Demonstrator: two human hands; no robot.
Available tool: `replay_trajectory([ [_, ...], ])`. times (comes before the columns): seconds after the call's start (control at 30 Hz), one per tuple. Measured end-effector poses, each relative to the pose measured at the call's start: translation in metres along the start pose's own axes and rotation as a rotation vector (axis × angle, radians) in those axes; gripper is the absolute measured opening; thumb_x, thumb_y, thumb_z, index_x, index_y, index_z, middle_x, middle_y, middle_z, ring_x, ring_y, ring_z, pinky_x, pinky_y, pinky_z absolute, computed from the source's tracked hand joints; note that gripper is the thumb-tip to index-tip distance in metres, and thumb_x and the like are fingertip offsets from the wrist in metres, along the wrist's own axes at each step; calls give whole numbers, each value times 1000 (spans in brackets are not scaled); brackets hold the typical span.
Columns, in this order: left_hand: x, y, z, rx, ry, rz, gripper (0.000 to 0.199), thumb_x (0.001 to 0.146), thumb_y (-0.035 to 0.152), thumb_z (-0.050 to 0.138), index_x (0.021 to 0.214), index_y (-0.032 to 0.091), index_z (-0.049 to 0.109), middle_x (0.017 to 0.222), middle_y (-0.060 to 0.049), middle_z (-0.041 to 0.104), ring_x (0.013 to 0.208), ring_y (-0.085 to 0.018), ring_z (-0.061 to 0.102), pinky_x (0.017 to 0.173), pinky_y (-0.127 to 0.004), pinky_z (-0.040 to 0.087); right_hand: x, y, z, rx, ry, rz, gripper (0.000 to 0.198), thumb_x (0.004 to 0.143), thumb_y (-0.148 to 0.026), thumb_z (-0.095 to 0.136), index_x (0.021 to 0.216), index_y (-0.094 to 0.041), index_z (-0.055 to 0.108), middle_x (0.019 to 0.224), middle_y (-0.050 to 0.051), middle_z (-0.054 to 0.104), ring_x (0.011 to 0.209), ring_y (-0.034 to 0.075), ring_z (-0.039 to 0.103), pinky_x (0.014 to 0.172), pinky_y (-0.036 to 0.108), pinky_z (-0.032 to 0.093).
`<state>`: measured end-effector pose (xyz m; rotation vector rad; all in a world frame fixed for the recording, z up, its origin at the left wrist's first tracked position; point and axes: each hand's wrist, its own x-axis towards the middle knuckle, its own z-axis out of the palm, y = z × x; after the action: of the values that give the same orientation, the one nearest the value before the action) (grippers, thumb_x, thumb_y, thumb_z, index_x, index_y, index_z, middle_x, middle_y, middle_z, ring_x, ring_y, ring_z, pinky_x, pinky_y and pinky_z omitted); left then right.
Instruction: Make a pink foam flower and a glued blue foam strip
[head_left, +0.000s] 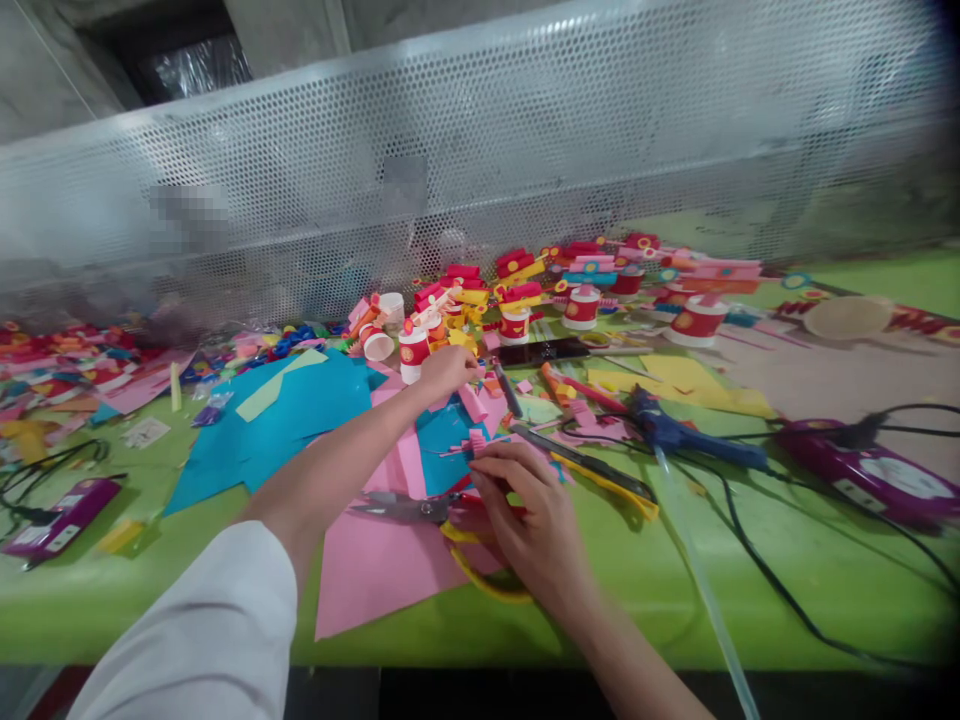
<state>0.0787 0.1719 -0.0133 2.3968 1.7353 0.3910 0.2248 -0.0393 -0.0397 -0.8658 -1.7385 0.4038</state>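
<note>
My right hand (pixel 529 505) pinches a small pleated piece of pink paper (pixel 478 442) between thumb and fingertips. Beneath that hand lie scissors (pixel 405 507) with yellow and red handles, on a pink paper sheet (pixel 375 580). My left hand (pixel 448 373) reaches across to the small paper scraps, beside a red-and-white paper cup (pixel 413 354). Its fingers are curled down, and whatever is in them is hidden. A rolled pink paper piece (pixel 472 403) lies just below it, near a blue paper piece (pixel 442 445). Right of my hands is a utility knife (pixel 585 462).
Blue sheets (pixel 277 410) lie left. Several decorated cup models (pixel 581 308) stand along the perforated metal partition (pixel 480 150). At right are a blue glue gun (pixel 697 440) with a long glue stick, a purple power strip (pixel 870 475) and loose cables. Another power strip (pixel 64 518) lies far left.
</note>
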Motion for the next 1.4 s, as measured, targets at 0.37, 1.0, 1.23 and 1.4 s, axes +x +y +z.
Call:
replay_trajectory([
  [0.37, -3, 7, 4, 49, 59, -69, 22, 90, 36, 65, 100, 24, 79, 113, -9, 76, 108, -29, 69, 85, -35, 53, 0, 2, 1, -16, 10, 6, 17, 96, -13, 59, 99, -20, 73, 103, 9, 71, 98, 18, 69, 86, 31, 57],
  [1.0, -147, 48, -54, -1170, -108, 2, 70, 90, 27, 65, 156, 22, 40, 128, -15, 72, 45, -2, 36, 43, -20, 34, -4, 3, -1, 13, 6, 34, 17, 96, -11, 58, 105, -21, 70, 108, 9, 68, 102, 18, 67, 88, 31, 55],
  [1.23, -179, 36, -41, -1317, 6, -124, 42, 85, 39, 75, 123, 23, 73, 110, -10, 79, 42, -1, 33, 39, -19, 29, -2, 3, -2, -38, -2, 11, 20, 96, -10, 58, 105, -24, 70, 108, 8, 69, 102, 19, 66, 86, 34, 55],
  [1.4, -184, 31, -36, -1303, 3, -152, 27, 84, 43, 76, 79, 16, 71, 69, -2, 74, 37, -2, 37, 36, -19, 28, -1, 2, -2, -51, 0, 9, 20, 95, -10, 59, 103, -24, 70, 106, 7, 70, 101, 19, 66, 86, 34, 55],
])
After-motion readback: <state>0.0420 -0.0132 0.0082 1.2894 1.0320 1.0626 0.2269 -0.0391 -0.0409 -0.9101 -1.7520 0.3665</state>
